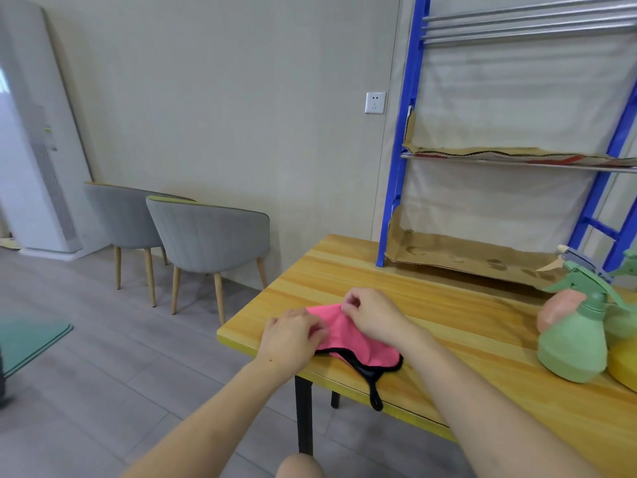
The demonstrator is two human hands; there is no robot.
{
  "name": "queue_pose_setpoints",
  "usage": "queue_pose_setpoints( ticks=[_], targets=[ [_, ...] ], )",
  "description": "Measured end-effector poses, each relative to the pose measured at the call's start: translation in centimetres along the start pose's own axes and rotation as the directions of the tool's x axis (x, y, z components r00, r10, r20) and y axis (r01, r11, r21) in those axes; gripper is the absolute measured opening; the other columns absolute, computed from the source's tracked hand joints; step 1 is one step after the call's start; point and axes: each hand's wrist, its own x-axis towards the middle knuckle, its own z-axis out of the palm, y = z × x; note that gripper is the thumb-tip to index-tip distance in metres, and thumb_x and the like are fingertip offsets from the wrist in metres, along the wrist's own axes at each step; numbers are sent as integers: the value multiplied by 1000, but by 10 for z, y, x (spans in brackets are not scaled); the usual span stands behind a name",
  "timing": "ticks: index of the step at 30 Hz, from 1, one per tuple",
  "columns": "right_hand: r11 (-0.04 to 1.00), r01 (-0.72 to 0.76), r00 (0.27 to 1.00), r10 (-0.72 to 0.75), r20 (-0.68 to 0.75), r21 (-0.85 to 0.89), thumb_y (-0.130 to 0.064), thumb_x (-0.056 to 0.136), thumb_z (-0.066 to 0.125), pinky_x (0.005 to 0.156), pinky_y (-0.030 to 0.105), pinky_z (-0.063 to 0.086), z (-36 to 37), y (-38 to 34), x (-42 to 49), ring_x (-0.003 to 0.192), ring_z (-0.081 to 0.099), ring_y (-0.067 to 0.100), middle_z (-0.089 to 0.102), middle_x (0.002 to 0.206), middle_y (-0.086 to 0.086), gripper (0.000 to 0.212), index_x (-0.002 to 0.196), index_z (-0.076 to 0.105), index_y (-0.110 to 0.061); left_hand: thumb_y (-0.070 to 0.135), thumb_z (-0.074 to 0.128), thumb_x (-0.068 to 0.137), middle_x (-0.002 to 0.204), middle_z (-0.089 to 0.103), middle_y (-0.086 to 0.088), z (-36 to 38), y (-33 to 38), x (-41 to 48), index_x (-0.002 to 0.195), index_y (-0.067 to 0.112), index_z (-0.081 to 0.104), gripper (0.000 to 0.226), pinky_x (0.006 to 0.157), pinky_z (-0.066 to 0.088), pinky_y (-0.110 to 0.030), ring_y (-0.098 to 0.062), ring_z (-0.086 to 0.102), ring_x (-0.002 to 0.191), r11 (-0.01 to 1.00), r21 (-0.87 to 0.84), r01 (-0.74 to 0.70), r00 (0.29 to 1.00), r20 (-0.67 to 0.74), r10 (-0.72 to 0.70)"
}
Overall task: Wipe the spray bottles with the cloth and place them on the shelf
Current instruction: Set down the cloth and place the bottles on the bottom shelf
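Blue-framed shelf (401,188) stands on the far R part of the table, against the wall; its tiers are lined w/ cardboard (465,253), and no bottles are on it. Wooden table (448,322) w/ yellow edge runs from centre to btm R. White AC unit (38,150) stands far L, w/ two grey chairs (210,232) between it and the table.

Spray bottles are clustered at the table's R end, in front of the shelf: green spray bottle (574,343) nearest, upright, nozzle pointing L. A peach bottle (555,308) sits just behind it and a yellow one (624,367) is cut off by the frame edge; others behind are partly hidden.

Pink cloth (348,339) w/ black trim lies at the table's near L corner, well apart from the bottles, its black loop (375,395) hanging over the edge.

Both forearms reach in from below, hands close together on the cloth. L hand (293,336) is palm down, fingers curled onto the cloth's L side. R hand (372,315) is knuckles up, fingertips pinching the far edge.

Wall socket (375,102) is L of the shelf.
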Motion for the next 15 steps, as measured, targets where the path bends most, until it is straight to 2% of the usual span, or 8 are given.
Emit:
queue_pose_setpoints(
  ticks=[2,4,6,8,10,12,15],
  targets=[
    [994,14,999,-10,-38,107,-28,102,58,79,33,49,-9,0,-3,90,64,15,69,94,-10,11,94,65,-27,57,47,102,102,62,16,0,6,-3,101,33,69,33,102,41,-41,-9,56,101,998,-48,32,998,-54,-35],
    [976,47,997,-35,-63,211,-26,102,60,71,31,46,-19,0,-7,81,62,13,70,90,-7,8,95,63,-28,69,47,96,105,63,22,-2,15,-5,111,39,67,39,100,38,-36,-3,57,100,989,-136,56,994,-87,-68],
    [948,104,993,-83,-83,301,-22,102,61,63,29,40,-29,-1,-12,63,53,9,66,78,-6,9,98,60,-30,74,55,88,108,65,24,-2,23,-6,117,42,63,44,100,42,-34,1,60,102,964,-257,68,991,-91,-94],
    [921,164,985,-131,-114,355,-15,101,60,59,25,36,-40,-2,-18,56,45,7,60,71,-4,15,100,61,-29,69,67,83,108,67,24,-2,29,-5,120,42,62,46,98,49,-35,3,63,103,927,-367,76,991,-73,-110],
    [915,198,978,-160,-134,352,-12,101,60,62,24,40,-52,-4,-22,63,49,7,61,74,-1,18,101,68,-29,60,71,84,104,69,24,-2,34,-5,117,44,63,37,96,54,-36,5,64,100,912,-406,67,992,-73,-105],
    [925,202,979,-177,-105,323,-13,100,62,71,23,46,-63,-5,-26,73,55,7,67,85,-1,19,107,73,-28,47,69,90,98,71,23,-4,38,-3,111,43,65,21,92,57,-37,5,65,95,900,-433,49,992,-81,-93],
    [961,188,982,-188,-20,200,-17,96,70,74,11,44,-75,-4,-28,81,60,1,70,96,-9,22,117,73,-25,35,62,97,87,70,16,-14,35,4,103,39,67,9,81,59,-38,-2,66,84,927,-375,12,994,-97,-52]
  ],
)
